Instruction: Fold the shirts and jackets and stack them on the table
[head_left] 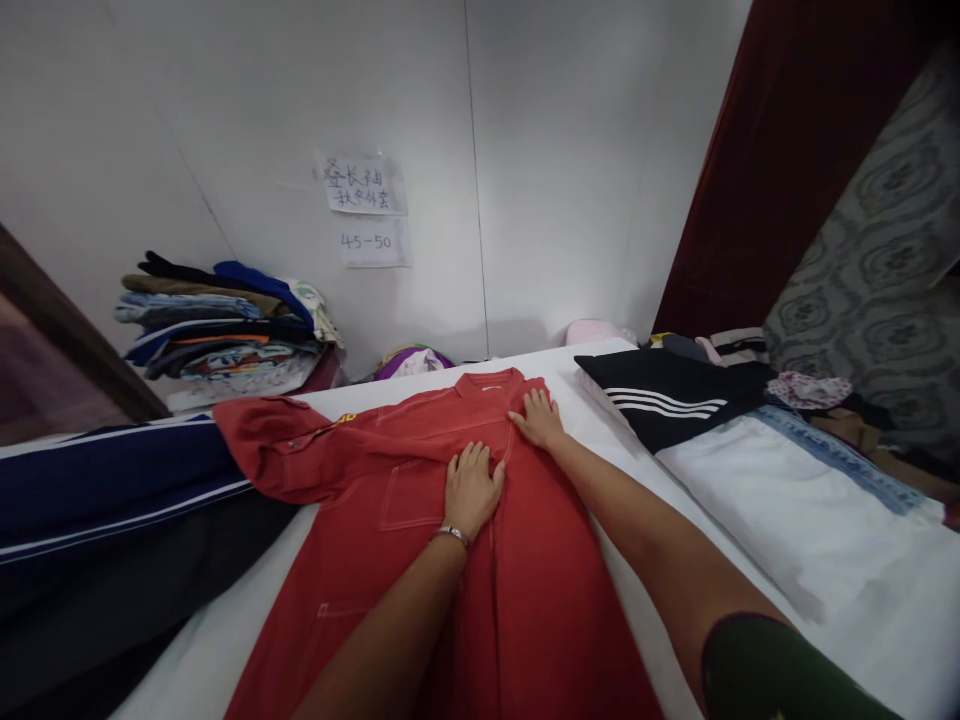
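Note:
A red jacket with pale stitching lies spread on the white bed or table surface, its collar at the far end. My left hand, with a bracelet at the wrist, rests on the jacket's chest, fingers laid out over the cloth. Farther up, my right hand lies flat near the shoulder on the right side, fingers extended. Red sleeve cloth runs across the upper chest and out to the left, overlapping dark clothing. No sleeve shows stretched out on the right.
Dark navy and black clothes with white stripes lie at left. Behind them rises a folded clothes stack. A black striped garment sits on a white pillow at right. Handwritten paper signs hang on the wall.

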